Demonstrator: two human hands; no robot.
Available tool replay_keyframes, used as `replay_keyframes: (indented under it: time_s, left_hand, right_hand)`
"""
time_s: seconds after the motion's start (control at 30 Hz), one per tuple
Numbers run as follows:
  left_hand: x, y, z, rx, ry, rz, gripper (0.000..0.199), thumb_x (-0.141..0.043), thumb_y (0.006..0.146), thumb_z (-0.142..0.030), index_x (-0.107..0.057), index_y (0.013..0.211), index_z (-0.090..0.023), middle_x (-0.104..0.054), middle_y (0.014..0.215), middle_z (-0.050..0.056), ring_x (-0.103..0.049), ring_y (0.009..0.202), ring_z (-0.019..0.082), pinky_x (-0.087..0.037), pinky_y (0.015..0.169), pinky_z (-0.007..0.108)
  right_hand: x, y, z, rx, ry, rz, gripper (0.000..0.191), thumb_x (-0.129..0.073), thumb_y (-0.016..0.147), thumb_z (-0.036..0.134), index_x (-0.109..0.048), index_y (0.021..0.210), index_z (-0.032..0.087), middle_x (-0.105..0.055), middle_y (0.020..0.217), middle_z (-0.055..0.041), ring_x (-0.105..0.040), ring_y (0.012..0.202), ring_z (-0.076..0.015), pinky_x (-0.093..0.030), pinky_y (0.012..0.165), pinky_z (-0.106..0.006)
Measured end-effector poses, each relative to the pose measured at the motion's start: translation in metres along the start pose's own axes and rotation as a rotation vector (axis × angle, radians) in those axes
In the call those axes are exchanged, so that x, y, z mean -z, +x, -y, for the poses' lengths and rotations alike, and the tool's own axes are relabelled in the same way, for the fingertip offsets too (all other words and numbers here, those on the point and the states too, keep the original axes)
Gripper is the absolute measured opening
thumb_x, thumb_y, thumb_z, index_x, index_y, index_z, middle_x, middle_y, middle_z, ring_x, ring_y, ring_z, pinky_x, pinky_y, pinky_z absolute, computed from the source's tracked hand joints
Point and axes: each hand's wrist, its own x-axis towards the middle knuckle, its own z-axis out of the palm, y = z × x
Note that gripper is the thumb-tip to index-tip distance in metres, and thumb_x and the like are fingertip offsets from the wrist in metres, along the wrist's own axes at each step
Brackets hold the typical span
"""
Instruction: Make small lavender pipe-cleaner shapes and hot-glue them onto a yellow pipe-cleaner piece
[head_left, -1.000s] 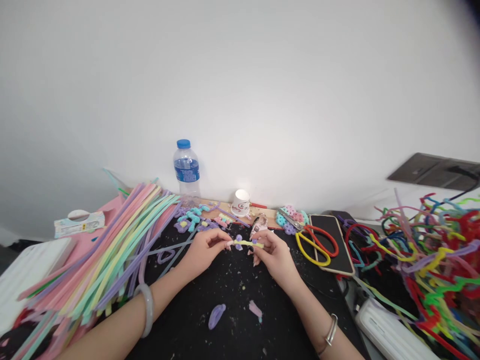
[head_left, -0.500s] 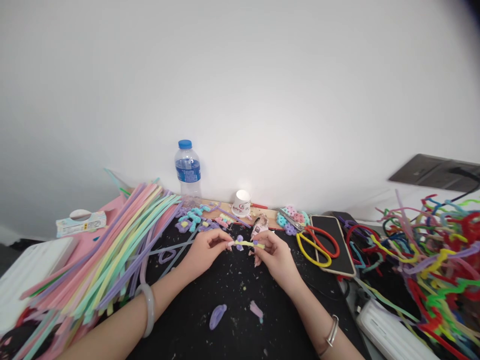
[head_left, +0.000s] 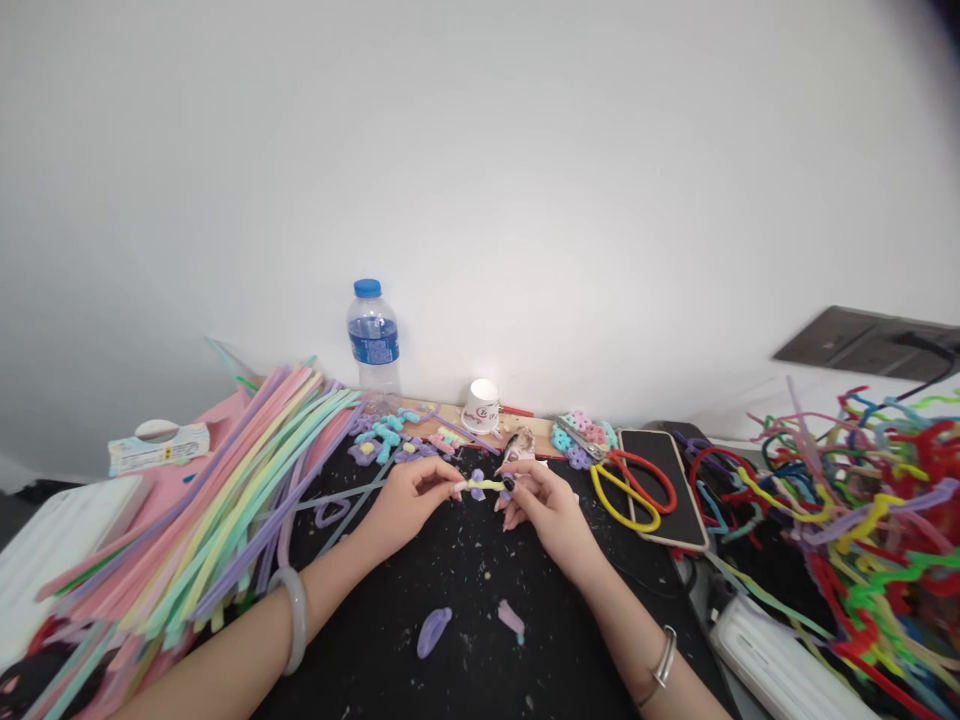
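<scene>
A short yellow pipe cleaner (head_left: 487,485) is stretched level between my two hands above the black work surface. My left hand (head_left: 415,502) pinches its left end between thumb and fingertips. At the other end, my right hand (head_left: 553,515) is closed with thumb and index finger on it, and a dark spot shows at the thumb tip. Small purple pieces (head_left: 478,494) appear right by the yellow strand; whether they are attached to it I cannot tell. Nearer to me lie a purple loop of pipe cleaner (head_left: 433,632) and a short pale pink-purple piece (head_left: 511,618).
Pastel pipe cleaners (head_left: 247,490) are heaped on the left. Behind stand a water bottle (head_left: 373,345) and a paper cup (head_left: 482,407). Scissors (head_left: 630,492) rest partly on a phone (head_left: 679,500). Tangled bright pipe cleaners (head_left: 892,540) fill the right side, by a white power strip (head_left: 780,665).
My right thumb and fingers have shifted slightly left along the yellow pipe cleaner, covering its right end. My left hand keeps its pinch. The whole view has shifted very slightly.
</scene>
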Motion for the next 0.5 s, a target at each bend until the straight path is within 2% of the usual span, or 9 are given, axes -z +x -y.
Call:
replay_keyframes:
  time_s: [0.5]
  left_hand:
    - [-0.0012,-0.0004,-0.0004,-0.055,0.056,0.016,0.010,-0.056,0.078,-0.020,-0.065,0.074,-0.017,-0.066,0.071,0.001,-0.060,0.067,0.015,-0.046,0.066,0.026]
  right_hand:
    - [-0.0026,0.0008,0.0002,-0.032,0.091,-0.043,0.022,-0.061,0.076,0.035,-0.055,0.085,0.016,-0.064,0.059,0.0020,-0.055,0.042,-0.0082,-0.047,0.046,-0.021]
